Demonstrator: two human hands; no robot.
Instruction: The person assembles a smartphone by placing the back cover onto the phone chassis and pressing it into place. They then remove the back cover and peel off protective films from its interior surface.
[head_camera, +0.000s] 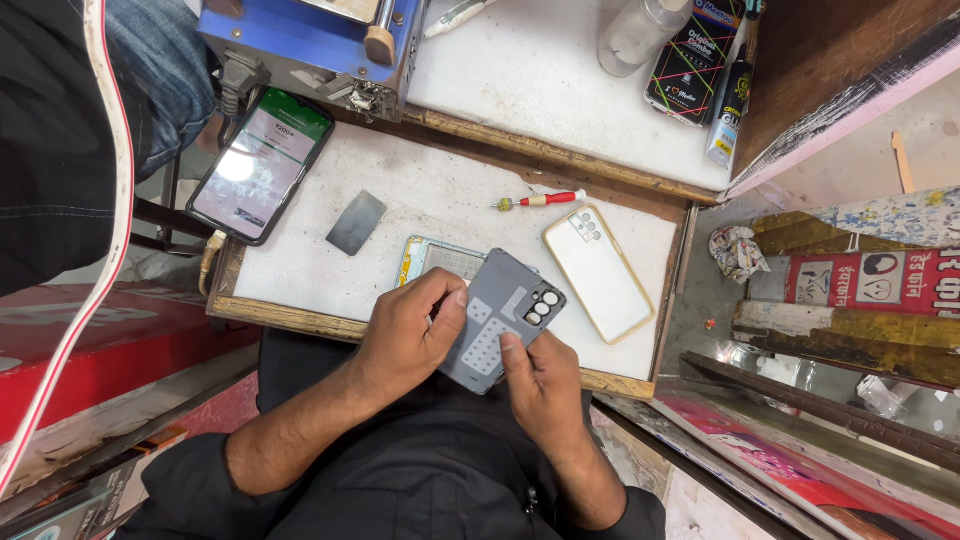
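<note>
Both hands hold a grey phone back panel (495, 315) with camera cut-outs at its upper right. My left hand (410, 330) grips its left edge, thumb pressed on the panel. From below, my right hand (540, 385) holds it, thumb on the inner face. Under the panel lies a phone body with a light blue frame (435, 258) on the white work board (450, 205). A clear phone case (598, 270) with a gold rim lies just right of the panel.
A red-handled screwdriver (540, 200) lies above the case. A small dark metal plate (356, 222) and a lit phone (262, 165) sit at the left. A blue machine (310, 40), a plastic bottle (640, 35) and packets stand at the back.
</note>
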